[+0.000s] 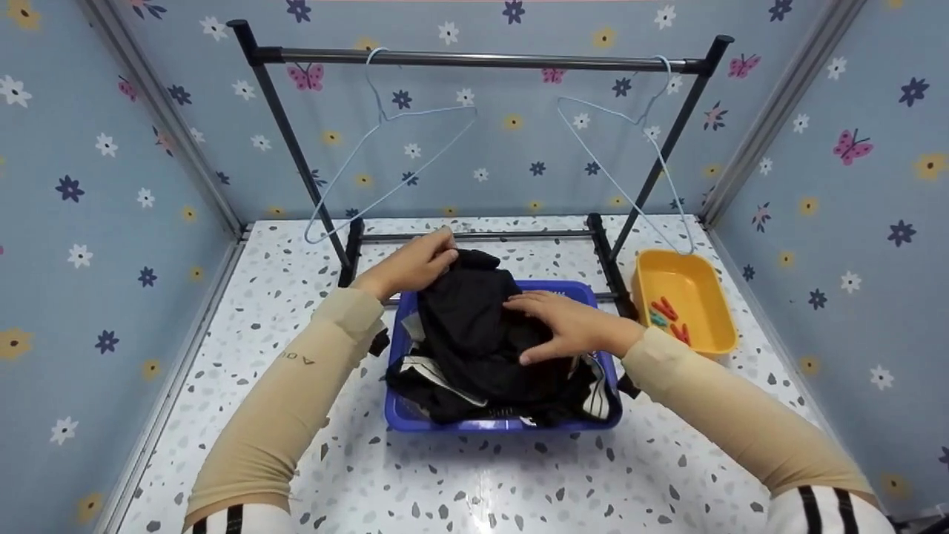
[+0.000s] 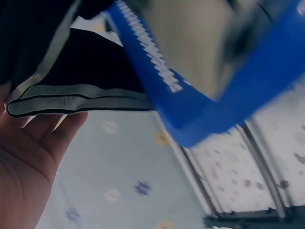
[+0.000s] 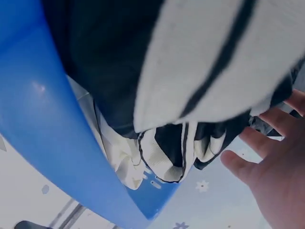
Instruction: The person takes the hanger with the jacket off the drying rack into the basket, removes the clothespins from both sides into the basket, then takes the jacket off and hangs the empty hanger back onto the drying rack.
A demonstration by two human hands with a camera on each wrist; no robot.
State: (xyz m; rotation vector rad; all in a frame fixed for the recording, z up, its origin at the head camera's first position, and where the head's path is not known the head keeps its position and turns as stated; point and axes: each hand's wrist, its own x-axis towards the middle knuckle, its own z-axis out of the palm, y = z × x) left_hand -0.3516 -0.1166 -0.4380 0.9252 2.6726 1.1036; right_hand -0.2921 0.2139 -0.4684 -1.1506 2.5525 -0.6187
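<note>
Black clothing with white striped trim is heaped in a blue basket. At the far left of the heap, my left hand pinches an edge of a black garment and holds it raised. The left wrist view shows that garment's grey-banded hem by the fingers; the thumb is mostly out of sight. Over the right side of the heap, my right hand has its fingers spread and its fingertips at the cloth. White and black striped trim fills much of the right wrist view.
Behind the basket stands a black rack. From its bar hang a left wire hanger and a right wire hanger. A yellow basin with several clothespins sits at the right. Flowered walls enclose the speckled floor.
</note>
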